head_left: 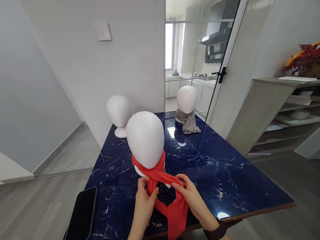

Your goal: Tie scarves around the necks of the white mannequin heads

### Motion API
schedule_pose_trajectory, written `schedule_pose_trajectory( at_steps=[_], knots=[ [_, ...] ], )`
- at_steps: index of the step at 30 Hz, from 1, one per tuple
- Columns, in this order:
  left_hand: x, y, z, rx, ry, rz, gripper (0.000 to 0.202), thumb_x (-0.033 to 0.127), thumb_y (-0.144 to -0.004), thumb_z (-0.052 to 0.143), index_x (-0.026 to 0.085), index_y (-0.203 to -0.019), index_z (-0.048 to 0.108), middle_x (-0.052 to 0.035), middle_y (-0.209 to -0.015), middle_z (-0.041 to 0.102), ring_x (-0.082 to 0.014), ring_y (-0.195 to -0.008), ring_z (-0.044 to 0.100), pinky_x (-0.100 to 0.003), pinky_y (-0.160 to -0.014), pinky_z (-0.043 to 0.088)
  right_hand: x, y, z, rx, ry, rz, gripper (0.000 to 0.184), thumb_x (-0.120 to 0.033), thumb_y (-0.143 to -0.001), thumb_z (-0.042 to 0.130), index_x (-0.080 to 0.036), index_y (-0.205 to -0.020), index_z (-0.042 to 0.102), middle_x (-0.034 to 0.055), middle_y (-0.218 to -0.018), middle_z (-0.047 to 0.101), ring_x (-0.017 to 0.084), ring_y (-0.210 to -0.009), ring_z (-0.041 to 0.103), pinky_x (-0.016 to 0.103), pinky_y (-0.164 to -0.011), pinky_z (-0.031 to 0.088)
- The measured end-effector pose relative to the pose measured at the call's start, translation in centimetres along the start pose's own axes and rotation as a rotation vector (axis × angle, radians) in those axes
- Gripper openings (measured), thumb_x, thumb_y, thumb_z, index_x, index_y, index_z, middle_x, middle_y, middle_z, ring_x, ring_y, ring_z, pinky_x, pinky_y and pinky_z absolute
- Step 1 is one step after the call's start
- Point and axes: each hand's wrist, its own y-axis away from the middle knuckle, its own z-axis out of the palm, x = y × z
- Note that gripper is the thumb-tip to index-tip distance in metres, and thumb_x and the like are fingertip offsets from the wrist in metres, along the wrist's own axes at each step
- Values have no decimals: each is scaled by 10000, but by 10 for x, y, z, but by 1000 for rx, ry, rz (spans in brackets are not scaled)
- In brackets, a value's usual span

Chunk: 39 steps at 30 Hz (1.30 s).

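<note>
A white foam mannequin head (pixel 146 137) stands near the middle of the table, with a red scarf (pixel 178 216) wrapped around its neck. The scarf's two ends cross in front and hang toward me over the table's near edge. On the left side, my left hand (pixel 145 196) pinches one part of the scarf just below the neck. My right hand (pixel 189 193) grips the other part between thumb and fingers, a little to the right. Between the hands, the cloth forms a loose loop through which the dark tabletop shows.
The dark blue marbled table (pixel 214 175) carries a bare foam head (pixel 119 111) at back left and another foam head (pixel 187 100) with a grey scarf (pixel 189 121) at back right. A phone (pixel 80 217) lies at the left edge. Beyond are a glass door (pixel 192 49) and a shelf (pixel 275 101).
</note>
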Motion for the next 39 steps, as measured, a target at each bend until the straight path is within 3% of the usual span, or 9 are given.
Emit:
schedule_pose_trajectory(
  at_steps=[2,5,8,13,16,23,27,32,39],
  knots=[
    [5,3,-3,-6,-62,17,447,302,-749,621,230,-1177,517,-4,-776,632,-158,-588,552,-264,-631,414,-4,0,-6,-22,9,-22,293,-336,-742,648,-192,-987,581,15,-842,635,165,-745,575,263,-687,450],
    [15,3,-2,-63,-197,83,393,270,-806,523,229,-1195,569,-10,-693,628,-161,-560,531,-263,-640,396,-12,2,-7,-352,190,-6,140,-212,-768,553,-179,-880,630,12,-848,635,165,-779,561,255,-717,429],
    [20,0,1,-77,-254,98,369,242,-801,502,216,-1147,630,-51,-774,665,-174,-602,550,-268,-657,386,-15,2,-2,-610,529,-59,182,-91,-741,463,-167,-692,621,-5,-712,590,142,-694,524,243,-682,401],
    [18,-9,6,-90,-328,84,337,230,-805,463,191,-1076,659,-68,-752,677,-201,-647,581,-277,-653,377,-8,-22,13,-255,875,-332,252,-47,-760,408,-159,-696,625,88,-884,591,183,-847,513,302,-784,383],
    [17,-12,7,-87,-311,87,308,238,-810,446,195,-1010,676,-64,-757,681,-202,-663,589,-271,-653,381,-1,-38,25,-199,680,-268,204,-122,-782,436,-155,-741,633,77,-804,615,179,-770,537,299,-735,400],
    [19,-10,3,-92,-408,91,310,219,-832,388,207,-1029,628,-44,-803,674,-182,-683,587,-265,-663,385,-2,-38,45,-159,-367,239,279,-377,-795,494,-163,-921,621,40,-847,665,149,-700,579,250,-604,462],
    [21,-7,4,-105,-515,85,308,294,-886,332,199,-951,618,-60,-859,664,-196,-753,592,-291,-702,394,-6,-41,54,-103,-545,153,248,-274,-664,727,-159,-869,649,36,-874,694,145,-747,615,250,-714,485],
    [21,-9,4,-69,-599,45,454,477,-915,263,206,-846,620,-68,-874,630,-218,-798,590,-330,-729,413,-8,-49,60,-178,-776,367,246,-325,-705,691,-168,-894,670,38,-900,707,166,-773,639,286,-737,508],
    [12,-10,17,169,-496,211,287,442,-824,522,208,-869,684,-47,-909,514,-184,-800,572,-319,-747,472,4,-49,61,-60,-523,129,238,-283,-678,711,-159,-867,639,23,-822,671,138,-711,606,262,-705,488]
  ],
)
